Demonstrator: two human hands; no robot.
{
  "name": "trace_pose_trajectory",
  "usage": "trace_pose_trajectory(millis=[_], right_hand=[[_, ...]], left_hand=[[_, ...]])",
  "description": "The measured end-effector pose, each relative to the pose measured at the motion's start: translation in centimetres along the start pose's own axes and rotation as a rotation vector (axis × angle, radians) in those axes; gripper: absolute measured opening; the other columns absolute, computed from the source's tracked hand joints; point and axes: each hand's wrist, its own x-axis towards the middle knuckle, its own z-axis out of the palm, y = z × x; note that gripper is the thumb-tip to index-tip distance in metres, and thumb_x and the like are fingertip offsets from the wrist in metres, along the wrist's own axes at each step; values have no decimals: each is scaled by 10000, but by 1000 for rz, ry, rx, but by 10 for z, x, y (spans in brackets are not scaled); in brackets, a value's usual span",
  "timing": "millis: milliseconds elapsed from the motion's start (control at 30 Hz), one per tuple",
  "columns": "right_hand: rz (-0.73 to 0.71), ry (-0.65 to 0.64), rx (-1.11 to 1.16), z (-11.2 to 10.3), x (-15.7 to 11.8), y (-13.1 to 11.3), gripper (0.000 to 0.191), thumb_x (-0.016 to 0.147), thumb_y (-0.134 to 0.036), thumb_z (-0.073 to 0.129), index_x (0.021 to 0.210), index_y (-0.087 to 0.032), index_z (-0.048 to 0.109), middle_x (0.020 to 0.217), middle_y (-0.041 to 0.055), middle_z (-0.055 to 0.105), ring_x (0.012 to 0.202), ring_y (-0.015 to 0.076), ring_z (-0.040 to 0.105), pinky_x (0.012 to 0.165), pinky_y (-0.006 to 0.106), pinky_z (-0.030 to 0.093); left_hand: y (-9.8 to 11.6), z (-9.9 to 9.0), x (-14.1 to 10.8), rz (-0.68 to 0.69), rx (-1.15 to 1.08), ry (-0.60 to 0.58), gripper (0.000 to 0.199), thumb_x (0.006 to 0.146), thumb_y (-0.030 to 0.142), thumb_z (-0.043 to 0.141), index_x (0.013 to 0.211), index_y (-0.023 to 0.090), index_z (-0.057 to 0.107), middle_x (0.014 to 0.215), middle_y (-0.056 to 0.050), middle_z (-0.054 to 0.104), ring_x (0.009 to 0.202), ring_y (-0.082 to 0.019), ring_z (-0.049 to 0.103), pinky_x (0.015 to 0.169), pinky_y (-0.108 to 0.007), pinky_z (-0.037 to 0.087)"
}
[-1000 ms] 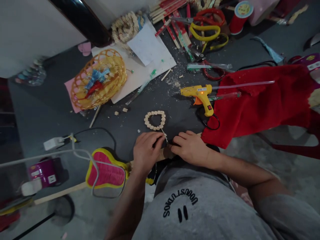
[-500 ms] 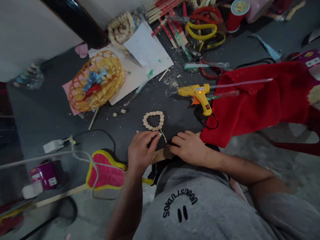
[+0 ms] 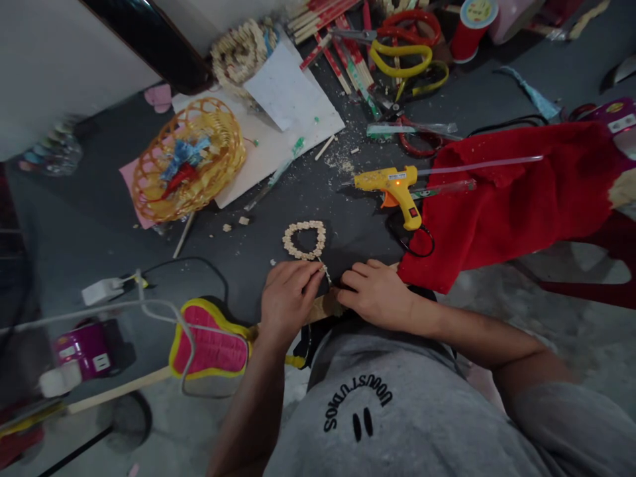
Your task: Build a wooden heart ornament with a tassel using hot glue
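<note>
A small heart-shaped ring of pale beads or wood pieces (image 3: 289,242) lies flat on the dark table. From its near tip a thin pale cord (image 3: 327,275) runs toward me between my hands. My left hand (image 3: 291,295) is closed, its thumb and fingertips pinched at the cord just below the ring. Beside the cord's near end, at the table edge, my right hand (image 3: 375,293) rests with curled fingers. What its fingertips grip, if anything, is hidden. A yellow hot glue gun (image 3: 392,182) lies beyond my right hand.
Red cloth (image 3: 517,205) covers the right side. Farther back are yellow-handled scissors (image 3: 405,59), a red thread spool (image 3: 467,40) and white paper (image 3: 281,86). A woven basket (image 3: 233,142) stands at left, with a pink-and-yellow padded shape (image 3: 211,341) nearer me.
My left hand has shifted slightly right, bringing its fingertips from a small pale piece beside the cord onto the cord. My right hand and the ring stay in place.
</note>
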Motion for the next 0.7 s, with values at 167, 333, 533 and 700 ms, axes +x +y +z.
trace_pose_trajectory(millis=[167, 333, 533, 700], right_hand=[[12, -33, -14, -3, 1, 0, 161, 973, -243, 556, 1039, -208, 698, 868, 49, 655, 824, 189, 524, 682, 319, 334], [15, -50, -47, -5, 2, -2, 150, 967, -237, 557, 1023, -203, 693, 871, 39, 657, 811, 193, 543, 668, 326, 339], [-30, -98, -41, -10, 1, -2, 124, 961, -239, 570, 1010, -211, 681, 878, 43, 647, 813, 186, 530, 660, 318, 335], [-61, -133, -39, -12, -2, -2, 122, 964, -249, 570, 995, -220, 684, 924, 42, 653, 832, 180, 530, 664, 310, 342]], left_hand=[[-1, -3, 0, -90, -148, 2, 170, 960, 291, 562, 999, 218, 710, 968, -40, 758, 920, -181, 692, 858, -332, 546], [-3, -7, -5, -441, -532, 36, 193, 856, 369, 665, 951, 220, 743, 934, -26, 759, 804, -162, 691, 746, -291, 565], [-1, -7, -5, -862, -1335, 173, 361, 558, 364, 919, 828, 179, 766, 771, -22, 732, 661, -89, 617, 611, -188, 498], [3, -9, -1, -881, -1525, 194, 351, 516, 312, 953, 774, 157, 773, 722, -37, 710, 608, -68, 566, 534, -161, 437]])
